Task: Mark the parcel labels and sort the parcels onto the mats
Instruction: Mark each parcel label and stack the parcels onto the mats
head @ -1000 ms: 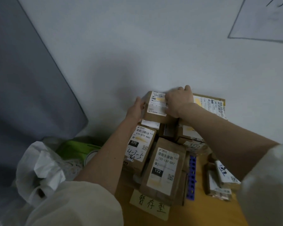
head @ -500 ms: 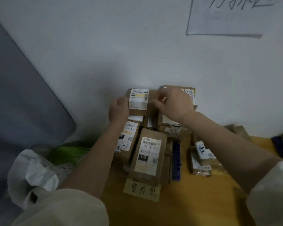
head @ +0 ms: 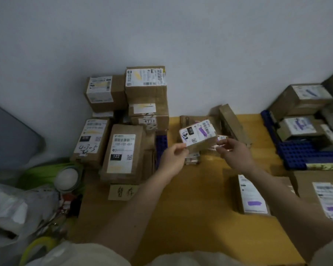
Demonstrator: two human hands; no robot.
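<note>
A small parcel (head: 199,135), its label printed "070" and marked purple, was pinched by the left hand (head: 172,160) and right hand (head: 235,155) at frame centre, above a yellow wooden surface (head: 190,217); "122" and "4713" were read on the stacked parcels (head: 127,131) at left.

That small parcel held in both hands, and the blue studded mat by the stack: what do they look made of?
The small parcel looks like brown corrugated cardboard, matte, with a glossy white paper label streaked purple. The left hand and right hand pinch its ends. The blue mat seems moulded plastic, going by its even colour and regular studs, though the dim light leaves that open.
</note>
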